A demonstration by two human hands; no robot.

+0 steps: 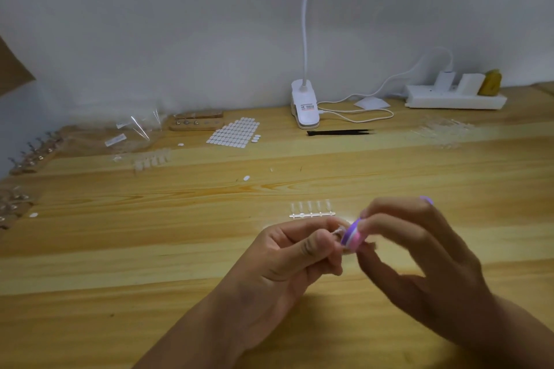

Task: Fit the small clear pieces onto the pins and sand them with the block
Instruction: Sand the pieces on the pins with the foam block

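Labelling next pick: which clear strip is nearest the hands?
The short strip just beyond the left hand, mid-table. The other row lies far left by the plastic bags; the pile sits far right by the power strip.

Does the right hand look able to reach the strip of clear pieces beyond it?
Likely yes: nothing lies between the right hand and the strip, but it grips the sanding block.

Pale grey wall [180,24] behind wood table [120,263] — white clip lamp [305,105] w/ cord [359,112].

I count one sanding block [353,237], one near strip [311,209] of five clear pieces (plus one blurrier far-left strip [151,159]), one lamp [305,105], one pair of tweezers [340,132] and one power strip [455,97].
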